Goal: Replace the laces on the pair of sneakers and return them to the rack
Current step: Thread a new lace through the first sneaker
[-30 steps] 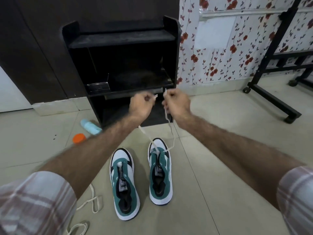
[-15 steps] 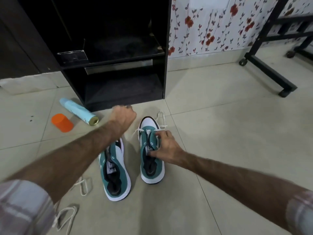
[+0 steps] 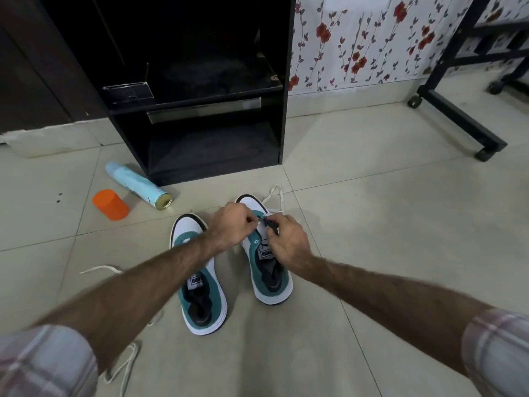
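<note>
I see both hands working at the front eyelets of the right sneaker (image 3: 269, 253), which stands on the floor (image 3: 400, 253) at about 1 o'clock from the left sneaker (image 3: 200, 282), the two side by side with toes pointing toward the rack (image 3: 200, 110) at 12 o'clock. The left hand (image 3: 229, 226) has its fingers curled and pinches what looks like the lace (image 3: 276, 196) at a left-side eyelet, while the right hand (image 3: 287, 242) pinches a dark tip, which I take for the lace end, just above the tongue. I judge the hands sit close together because threading needs one to steady the eyelet and the other to feed the end. The lace trails in a loose loop past the toe at 12 o'clock, slack so it can be drawn through. The left sneaker shows bare eyelets, so I judge lacing has barely begun and that shoe is waiting its turn. Another lace (image 3: 100, 270) lies on the floor at 9 o'clock under my left forearm; whether it is an old or a new one I cannot tell. A can (image 3: 137, 184) on its side and an orange cap (image 3: 110, 204) rest at 10 o'clock beside the rack. The rack's lower shelf faces the shoes, handy for returning them.
</note>
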